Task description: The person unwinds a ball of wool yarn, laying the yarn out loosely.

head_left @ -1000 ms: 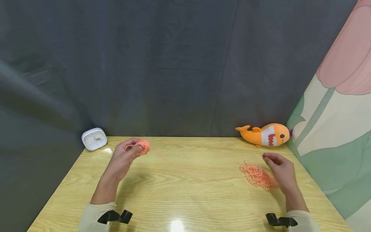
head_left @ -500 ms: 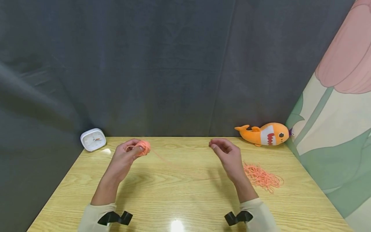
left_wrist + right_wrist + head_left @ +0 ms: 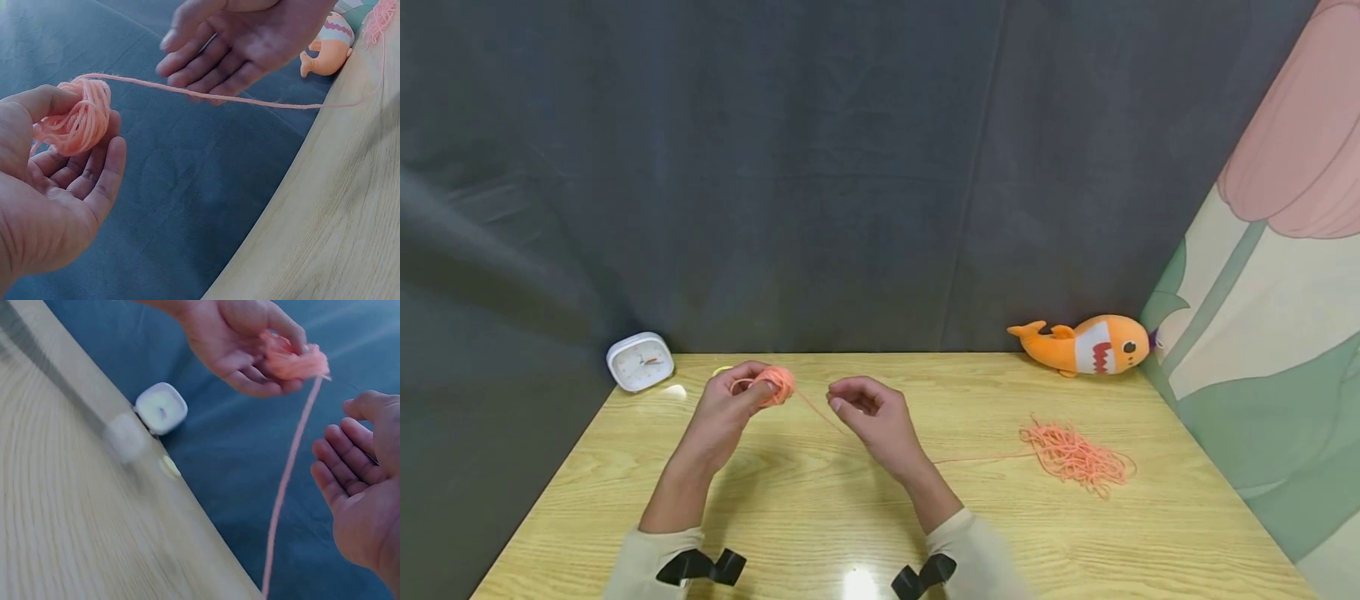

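My left hand holds a small wound bundle of coral yarn above the left part of the table. The thumb presses the yarn bundle against the fingers in the left wrist view. A single strand runs from it to a loose tangle of the same yarn at the table's right. My right hand is just right of the bundle, apart from it. In the right wrist view the right hand has relaxed, slightly bent fingers and nothing in its grasp; the strand passes beside it.
A white clock stands at the wooden table's back left corner. An orange plush shark lies at the back right. A small yellow object sits near the back edge. A dark curtain hangs behind.
My right hand has swept left from above the yarn tangle to close beside the bundle. The left hand has stayed nearly in place, still holding the yarn bundle.
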